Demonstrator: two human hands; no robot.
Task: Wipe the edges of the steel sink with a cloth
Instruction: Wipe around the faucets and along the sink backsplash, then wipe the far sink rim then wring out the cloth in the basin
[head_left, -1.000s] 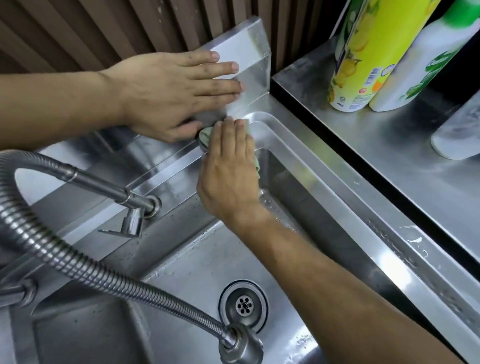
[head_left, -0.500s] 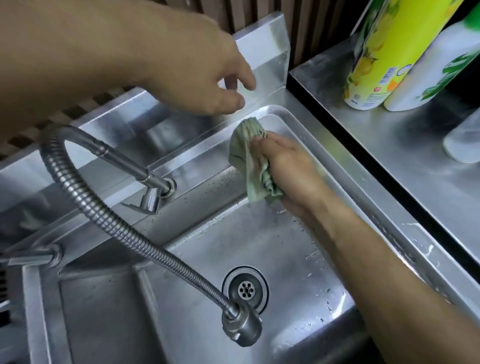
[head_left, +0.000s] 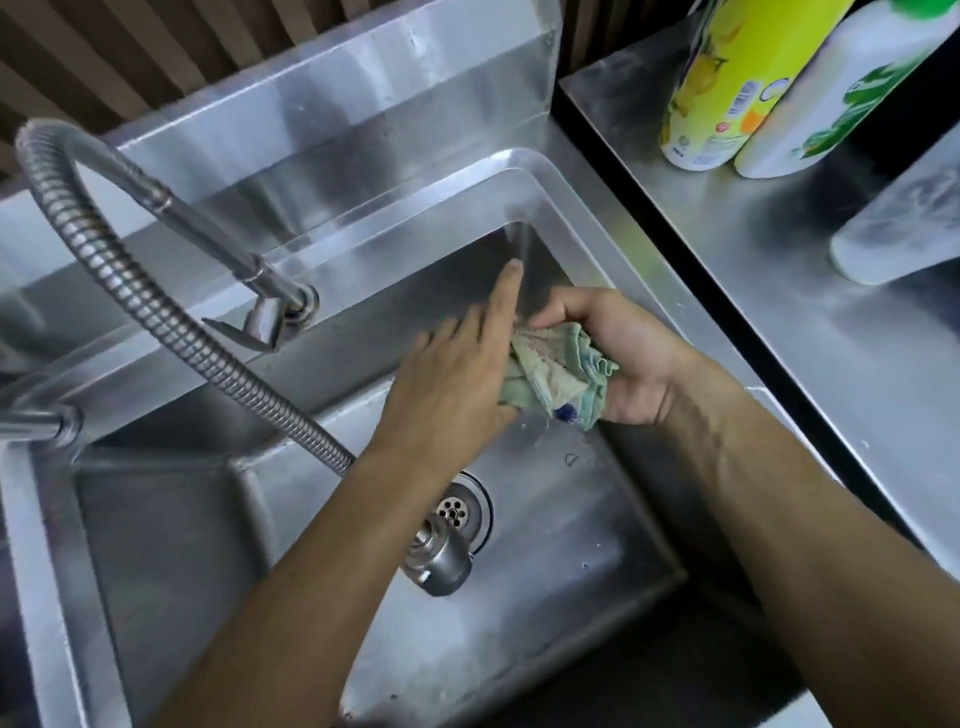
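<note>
Both of my hands are over the basin of the steel sink (head_left: 613, 223), near its far right corner. A crumpled pale green cloth (head_left: 558, 371) sits between them. My right hand (head_left: 628, 353) is cupped around the cloth from the right, fingers curled over its top. My left hand (head_left: 457, 374) lies against the cloth's left side, its index finger stretched toward the corner and its thumb tucked under the cloth. The cloth is off the rim. Drops hang from its lower edge.
A flexible metal tap hose (head_left: 130, 291) arcs from the back wall down to its spout head (head_left: 439, 564) above the drain (head_left: 460, 512). A yellow bottle (head_left: 737, 78), a white bottle (head_left: 831, 98) and a clear container (head_left: 898, 228) stand on the steel counter (head_left: 779, 332) to the right.
My right hand drew the cloth off the far corner rim and down into the basin. My left hand left the backsplash and came down against the cloth.
</note>
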